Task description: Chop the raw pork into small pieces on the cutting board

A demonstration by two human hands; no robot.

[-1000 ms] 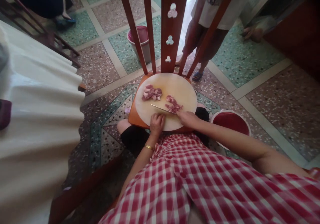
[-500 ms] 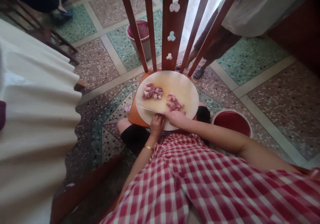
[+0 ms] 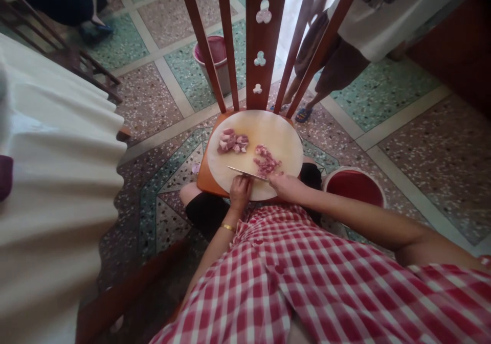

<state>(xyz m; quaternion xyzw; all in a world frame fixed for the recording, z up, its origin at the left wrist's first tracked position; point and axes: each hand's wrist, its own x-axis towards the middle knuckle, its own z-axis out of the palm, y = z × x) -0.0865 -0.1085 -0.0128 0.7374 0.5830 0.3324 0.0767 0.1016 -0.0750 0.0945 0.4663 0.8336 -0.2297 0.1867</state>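
Note:
A round pale cutting board [image 3: 284, 132] lies on the orange seat of a wooden chair [image 3: 207, 178]. My right hand [image 3: 284, 187] is closed round the handle of a knife [image 3: 245, 173], whose blade points left across the near part of the board. Close below the blade, my left hand [image 3: 240, 193] rests at the near edge with its fingers curled down; whatever they press on is hidden. Larger chunks of raw meat [image 3: 233, 142] sit at the board's left. Just beyond the blade, small cut pieces of meat [image 3: 267, 161] lie in a loose heap.
The slatted chair back [image 3: 264, 42] rises behind the board. To the right stands a red-lined bucket [image 3: 355, 188], and another bin [image 3: 217, 60] is beyond the slats. A draped table [image 3: 57, 180] flanks my left. A person in brown shorts [image 3: 337, 68] stands behind the chair.
My right hand has drawn the knife to the right, so the blade tip sits farther right. The left hand stays almost in place. The person behind the chair has shifted slightly.

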